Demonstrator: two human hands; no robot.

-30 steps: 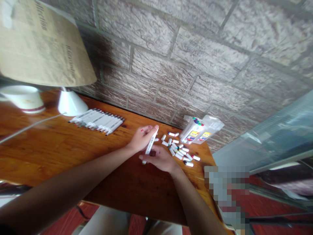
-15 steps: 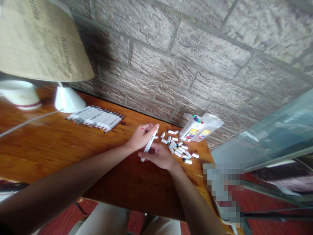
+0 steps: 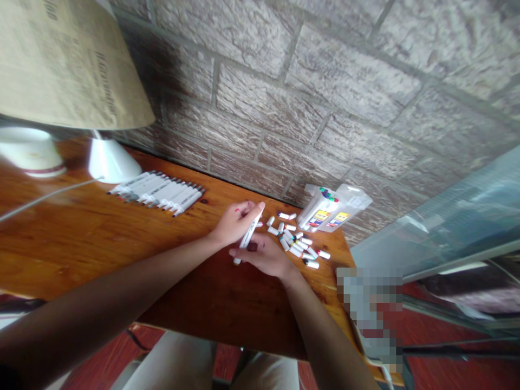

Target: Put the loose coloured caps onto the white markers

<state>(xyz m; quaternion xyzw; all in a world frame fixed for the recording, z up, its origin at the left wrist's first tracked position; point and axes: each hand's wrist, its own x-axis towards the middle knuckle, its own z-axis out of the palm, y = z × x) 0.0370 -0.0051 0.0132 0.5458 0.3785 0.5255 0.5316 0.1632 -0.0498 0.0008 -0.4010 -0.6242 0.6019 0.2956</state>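
Both my hands hold one white marker (image 3: 248, 234) over the wooden table (image 3: 101, 238). My left hand (image 3: 233, 223) grips its upper part, fingers wrapped round it. My right hand (image 3: 264, 255) is closed on the lower end, near the tip. Just right of my hands lies a scatter of several loose white caps (image 3: 296, 244) with coloured ends. A row of several uncapped white markers (image 3: 158, 192) lies side by side at the back left of the table.
A clear plastic marker case (image 3: 331, 208) with a few markers in it leans against the brick wall (image 3: 325, 81). A lamp with a paper shade (image 3: 65, 65) and white base (image 3: 108, 162) stands at the left, its cord crossing the table. A glass panel (image 3: 447, 222) is at the right.
The hands stay together on the marker with little change. The view has shifted slightly, so everything sits a bit higher and to the left in the picture.
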